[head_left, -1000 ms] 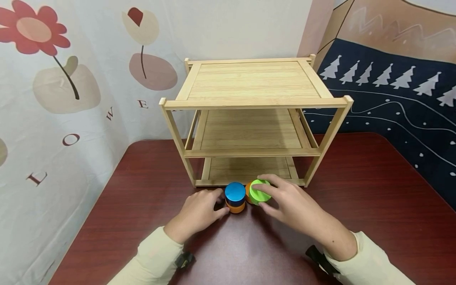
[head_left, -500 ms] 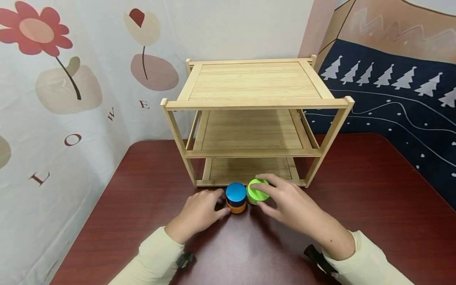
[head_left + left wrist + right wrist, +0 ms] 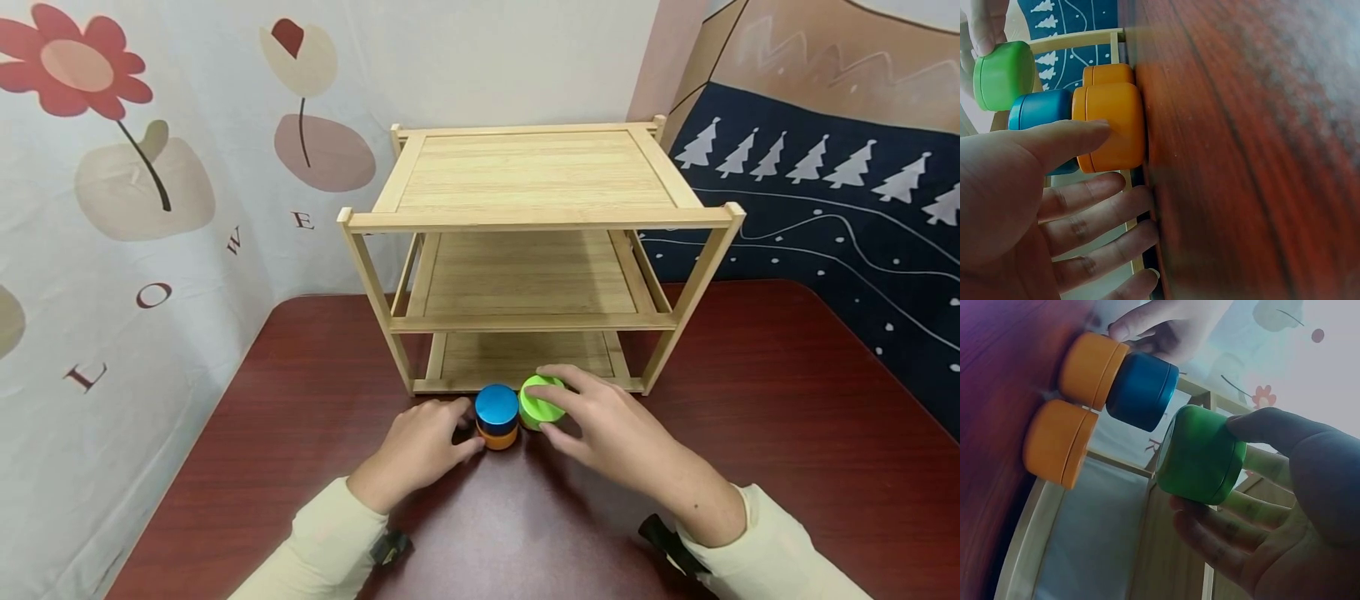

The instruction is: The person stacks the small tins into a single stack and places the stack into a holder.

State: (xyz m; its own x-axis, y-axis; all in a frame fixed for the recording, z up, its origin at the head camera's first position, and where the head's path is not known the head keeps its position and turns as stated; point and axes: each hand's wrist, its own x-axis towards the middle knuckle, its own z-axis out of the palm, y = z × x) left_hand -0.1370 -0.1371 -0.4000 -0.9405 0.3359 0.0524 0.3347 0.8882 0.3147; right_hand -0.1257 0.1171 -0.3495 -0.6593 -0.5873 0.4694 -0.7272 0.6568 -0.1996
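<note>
Two orange round jars stand side by side on the table: the left one (image 3: 1113,125) and the right one (image 3: 1054,440). A blue jar (image 3: 497,405) sits on top of the left orange jar. My right hand (image 3: 603,421) pinches a green jar (image 3: 1200,455) between thumb and fingers. That jar hangs above the right orange jar, with a gap between them, and hides most of it in the head view. My left hand (image 3: 416,450) is beside the left stack, its fingers mostly straight and its thumb lying against the lower orange jar.
A wooden three-tier shelf (image 3: 543,218) stands just behind the jars, its bottom front rail close to them. The dark red table (image 3: 300,417) stretches out on both sides. Printed cloth (image 3: 487,58) hangs behind and to the sides.
My right hand has shifted the green jar slightly left, so it now covers the orange jar that showed beside it. My left hand and the blue-and-orange stack look unmoved.
</note>
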